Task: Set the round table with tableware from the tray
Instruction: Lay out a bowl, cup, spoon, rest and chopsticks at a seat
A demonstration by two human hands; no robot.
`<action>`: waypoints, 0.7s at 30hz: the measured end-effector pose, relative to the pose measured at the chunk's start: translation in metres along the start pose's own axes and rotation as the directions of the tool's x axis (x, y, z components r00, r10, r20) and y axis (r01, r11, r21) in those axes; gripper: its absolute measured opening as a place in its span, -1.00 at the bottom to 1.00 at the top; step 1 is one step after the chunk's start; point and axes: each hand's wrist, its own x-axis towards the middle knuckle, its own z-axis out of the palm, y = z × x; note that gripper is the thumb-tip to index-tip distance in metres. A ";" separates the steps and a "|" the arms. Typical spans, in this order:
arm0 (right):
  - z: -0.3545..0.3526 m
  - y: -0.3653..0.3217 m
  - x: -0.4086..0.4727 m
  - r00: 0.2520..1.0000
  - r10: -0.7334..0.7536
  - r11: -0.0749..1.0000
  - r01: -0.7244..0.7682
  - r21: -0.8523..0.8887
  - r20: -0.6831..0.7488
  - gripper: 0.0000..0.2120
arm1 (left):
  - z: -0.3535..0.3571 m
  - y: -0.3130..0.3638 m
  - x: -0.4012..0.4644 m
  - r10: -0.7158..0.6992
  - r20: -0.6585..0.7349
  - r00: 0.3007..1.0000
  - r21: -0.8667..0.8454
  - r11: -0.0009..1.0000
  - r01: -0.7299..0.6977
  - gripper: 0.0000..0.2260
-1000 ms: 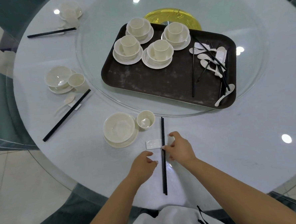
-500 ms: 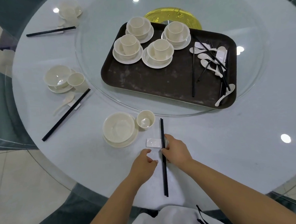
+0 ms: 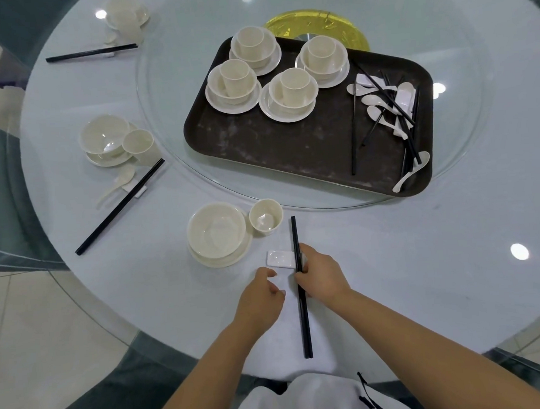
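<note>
A pair of black chopsticks (image 3: pixel 303 316) lies across a small white rest (image 3: pixel 279 258) near the table's front edge. My right hand (image 3: pixel 322 275) pinches the chopsticks just behind the rest. My left hand (image 3: pixel 259 298) hovers beside them with loosely curled fingers and holds nothing. Left of the rest stand a cream bowl on a saucer (image 3: pixel 217 234) and a small cup (image 3: pixel 265 216). The dark tray (image 3: pixel 290 146) on the glass turntable carries several bowl-and-cup sets (image 3: pixel 293 92), white spoons (image 3: pixel 378 103) and more black chopsticks (image 3: pixel 352 129).
Two laid place settings sit at the left: bowl, cup, spoon and chopsticks (image 3: pixel 116 144), and another at the far left (image 3: pixel 124 17). A glass turntable (image 3: pixel 176 140) with a gold centre (image 3: pixel 314 24) fills the table's middle. Chairs ring the table.
My right hand slid back along the chopsticks toward me and closed on them just behind the rest. The left hand stayed beside them, barely moving.
</note>
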 end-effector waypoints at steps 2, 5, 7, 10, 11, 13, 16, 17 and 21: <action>0.000 0.000 0.000 1.000 0.005 1.000 -0.005 0.004 -0.001 -0.59 | -0.002 -0.001 -0.003 0.089 -0.063 0.994 0.048 0.995 -0.086 -0.72; 0.000 0.000 0.001 1.000 0.007 1.000 -0.007 -0.003 -0.003 -0.58 | -0.005 -0.001 -0.003 0.205 -0.082 0.975 0.141 0.971 -0.192 -0.59; 0.000 0.000 0.001 1.000 0.005 1.000 -0.005 -0.007 -0.001 -0.59 | -0.006 -0.001 -0.002 0.199 -0.058 0.978 0.198 0.963 -0.184 -0.54; -0.002 -0.001 0.002 1.000 -0.006 1.000 0.006 -0.019 0.003 -0.60 | -0.004 -0.004 -0.003 0.160 -0.016 0.987 0.220 0.964 -0.153 -0.51; -0.003 -0.001 0.003 1.000 -0.011 1.000 0.011 -0.025 0.004 -0.60 | -0.003 -0.005 -0.004 0.156 -0.008 0.988 0.218 0.964 -0.151 -0.51; -0.004 -0.002 0.005 1.000 -0.021 0.999 0.021 -0.024 0.005 -0.60 | -0.003 -0.006 -0.004 0.154 -0.004 0.988 0.205 0.967 -0.150 -0.50; -0.005 -0.004 0.007 0.999 -0.036 0.999 0.036 -0.023 0.009 -0.61 | -0.003 -0.007 -0.002 0.153 -0.011 0.988 0.192 0.970 -0.148 -0.48; -0.005 -0.004 0.007 0.999 -0.040 0.999 0.040 -0.023 0.010 -0.61 | -0.003 -0.007 -0.001 0.152 -0.017 0.988 0.189 0.971 -0.146 -0.48; -0.004 -0.002 0.006 0.999 -0.051 0.999 0.051 -0.016 0.006 -0.60 | -0.003 -0.008 0.000 0.141 -0.018 0.990 0.180 0.974 -0.136 -0.47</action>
